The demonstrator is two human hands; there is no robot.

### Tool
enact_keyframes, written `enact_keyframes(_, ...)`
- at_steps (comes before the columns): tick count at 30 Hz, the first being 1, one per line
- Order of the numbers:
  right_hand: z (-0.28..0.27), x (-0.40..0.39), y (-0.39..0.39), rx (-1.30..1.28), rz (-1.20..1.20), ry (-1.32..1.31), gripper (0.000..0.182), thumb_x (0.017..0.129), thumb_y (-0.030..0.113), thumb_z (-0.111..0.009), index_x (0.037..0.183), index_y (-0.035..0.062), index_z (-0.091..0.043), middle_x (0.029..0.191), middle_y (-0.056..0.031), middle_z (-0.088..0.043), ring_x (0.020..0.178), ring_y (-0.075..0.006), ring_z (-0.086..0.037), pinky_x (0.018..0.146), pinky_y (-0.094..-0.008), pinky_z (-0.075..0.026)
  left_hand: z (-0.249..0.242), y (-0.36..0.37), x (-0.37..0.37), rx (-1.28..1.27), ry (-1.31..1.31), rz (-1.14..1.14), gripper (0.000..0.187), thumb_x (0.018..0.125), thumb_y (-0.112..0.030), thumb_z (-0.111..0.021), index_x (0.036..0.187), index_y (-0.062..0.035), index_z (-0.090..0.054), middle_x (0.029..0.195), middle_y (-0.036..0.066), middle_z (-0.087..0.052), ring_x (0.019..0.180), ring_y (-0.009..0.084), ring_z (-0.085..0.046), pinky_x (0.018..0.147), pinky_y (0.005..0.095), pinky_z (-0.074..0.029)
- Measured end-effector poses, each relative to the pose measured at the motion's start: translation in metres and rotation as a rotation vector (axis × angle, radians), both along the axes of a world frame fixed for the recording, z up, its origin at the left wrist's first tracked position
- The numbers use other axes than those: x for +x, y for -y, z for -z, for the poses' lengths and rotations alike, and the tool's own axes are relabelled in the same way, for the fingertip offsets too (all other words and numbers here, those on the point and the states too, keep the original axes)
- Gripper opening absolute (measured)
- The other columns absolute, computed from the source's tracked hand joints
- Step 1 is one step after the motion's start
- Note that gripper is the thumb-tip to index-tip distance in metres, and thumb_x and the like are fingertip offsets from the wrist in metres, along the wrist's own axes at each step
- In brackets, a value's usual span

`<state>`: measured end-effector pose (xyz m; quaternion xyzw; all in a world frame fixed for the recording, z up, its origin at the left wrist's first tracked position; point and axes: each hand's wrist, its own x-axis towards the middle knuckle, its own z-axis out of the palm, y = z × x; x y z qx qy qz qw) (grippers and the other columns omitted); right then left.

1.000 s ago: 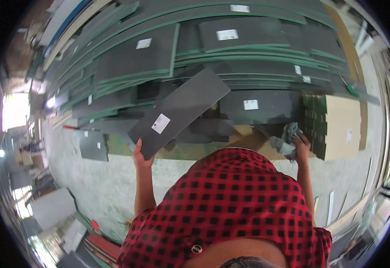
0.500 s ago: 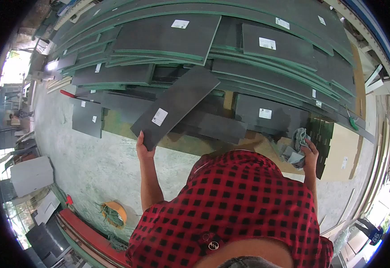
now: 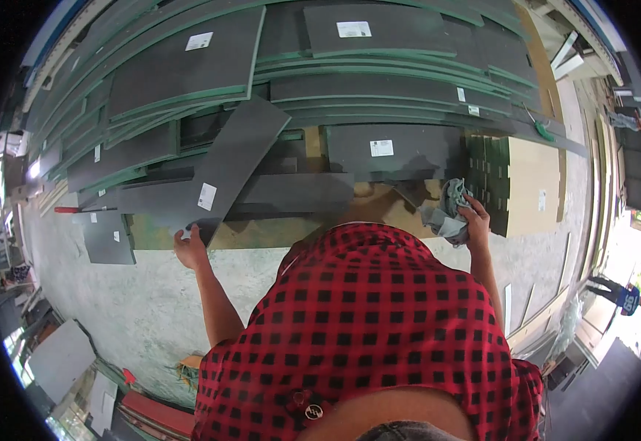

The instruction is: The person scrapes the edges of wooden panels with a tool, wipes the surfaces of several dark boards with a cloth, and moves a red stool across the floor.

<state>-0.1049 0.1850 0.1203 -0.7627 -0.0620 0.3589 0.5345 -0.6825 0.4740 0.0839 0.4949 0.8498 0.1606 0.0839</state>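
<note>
A long dark grey panel (image 3: 233, 154) with a white label (image 3: 207, 196) lies at a slant, its far end over the stacked boards. At its near left corner, my left hand (image 3: 192, 248) is closed on the edge. A small pale patch shows by those fingertips; I cannot make out what it is. My right hand (image 3: 476, 222) grips a crumpled grey cloth (image 3: 449, 213), beside a stack of brown-sided boards (image 3: 532, 184). Under the slanted panel lie other dark panels (image 3: 291, 192).
Stacked dark boards with green edges (image 3: 386, 90) fill the far side. A labelled panel (image 3: 395, 151) lies right of centre. At left are a small panel (image 3: 107, 239) and a red handle (image 3: 66, 210). A person in a blue shirt (image 3: 626, 300) stands far right.
The view has turned, so the boards appear further left and higher. My left hand has shifted its grip at the panel's near corner. My right hand still holds the cloth.
</note>
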Motion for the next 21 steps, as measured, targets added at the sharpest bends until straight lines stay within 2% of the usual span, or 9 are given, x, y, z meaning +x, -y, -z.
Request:
enact_keyframes(1,0.003,-0.002,0.003,0.002,0.020,-0.009,0.039,0.071,0.000,-0.061,0.110,0.0009,-0.063,0.100,-0.0074,-0.063,0.089,-0.0147,-0.057,0.082,-0.0256,-0.044,-0.003,-0.002,0.007,-0.004,-0.004,0.012,0.049,0.070,-0.040,-0.072,0.103,-0.0048,-0.061,0.079,0.011,-0.061,0.070,0.0264,-0.058,0.065,0.0393,-0.045)
enact_keyframes(3,0.006,-0.005,0.007,0.008,0.049,-0.043,0.041,0.070,-0.001,-0.061,0.111,0.0008,-0.062,0.102,-0.0079,-0.063,0.091,-0.0153,-0.057,0.082,-0.0263,-0.044,-0.009,-0.007,0.034,0.276,-0.164,0.218,0.047,0.073,-0.035,-0.071,0.106,-0.0045,-0.060,0.083,0.010,-0.061,0.075,0.0256,-0.059,0.069,0.0381,-0.045)
enact_keyframes(5,0.008,-0.008,0.008,0.012,0.070,-0.077,0.042,0.070,-0.001,-0.060,0.113,0.0008,-0.061,0.104,-0.0085,-0.062,0.093,-0.0159,-0.057,0.083,-0.0270,-0.044,-0.009,-0.016,0.080,0.316,0.057,0.450,0.038,0.076,-0.028,-0.069,0.106,-0.0050,-0.060,0.088,0.009,-0.062,0.079,0.0263,-0.059,0.073,0.0377,-0.046)
enact_keyframes(7,0.007,-0.011,0.006,0.027,0.041,-0.046,0.053,0.069,-0.001,-0.061,0.122,0.0000,-0.054,0.114,-0.0116,-0.058,0.098,-0.0185,-0.056,0.084,-0.0286,-0.044,-0.038,-0.010,0.160,0.143,0.332,0.610,0.033,0.078,-0.021,-0.067,0.106,-0.0046,-0.060,0.088,0.011,-0.062,0.080,0.0277,-0.059,0.074,0.0381,-0.046)
enact_keyframes(9,0.019,-0.006,0.009,-0.015,0.015,-0.023,0.059,0.068,0.000,-0.061,0.126,-0.0008,-0.049,0.118,-0.0128,-0.055,0.101,-0.0200,-0.055,0.086,-0.0292,-0.043,-0.021,-0.012,0.212,-0.054,0.444,0.856,0.033,0.079,-0.021,-0.065,0.107,-0.0039,-0.059,0.089,0.013,-0.063,0.081,0.0295,-0.059,0.075,0.0382,-0.046)
enact_keyframes(12,0.014,-0.006,-0.004,-0.095,-0.009,-0.034,0.073,0.066,0.004,-0.064,0.133,-0.0030,-0.039,0.126,-0.0167,-0.050,0.106,-0.0239,-0.053,0.088,-0.0301,-0.043,0.017,-0.021,0.274,-0.278,0.474,0.990,0.039,0.078,-0.028,-0.064,0.108,-0.0027,-0.059,0.093,0.017,-0.063,0.089,0.0318,-0.060,0.079,0.0399,-0.046)
enact_keyframes(14,0.028,0.006,-0.008,-0.216,-0.129,0.110,0.076,0.067,0.006,-0.065,0.137,0.0000,-0.035,0.124,-0.0149,-0.052,0.105,-0.0222,-0.053,0.088,-0.0292,-0.042,0.048,-0.026,0.305,-0.539,0.216,1.006,0.051,0.074,-0.035,-0.064,0.111,-0.0002,-0.057,0.103,0.022,-0.061,0.099,0.0351,-0.058,0.086,0.0414,-0.045)
enact_keyframes(17,0.055,0.027,-0.019,-0.150,-0.030,-0.083,0.085,0.064,0.005,-0.068,0.139,-0.0006,-0.029,0.126,-0.0166,-0.049,0.108,-0.0237,-0.052,0.085,-0.0321,-0.045,0.101,-0.039,0.320,-0.710,0.324,1.073,0.062,0.070,-0.039,-0.065,0.114,0.0040,-0.055,0.113,0.027,-0.057,0.107,0.0369,-0.054,0.091,0.0420,-0.042)
enact_keyframes(21,0.074,0.052,-0.044,-0.269,-0.104,-0.154,0.100,0.060,0.003,-0.071,0.143,0.0033,-0.016,0.127,-0.0198,-0.045,0.104,-0.0266,-0.054,0.076,-0.0364,-0.049,0.074,-0.030,0.342,-0.822,0.260,1.078,0.066,0.067,-0.035,-0.068,0.115,0.0074,-0.053,0.116,0.027,-0.055,0.111,0.0357,-0.053,0.093,0.0396,-0.041)
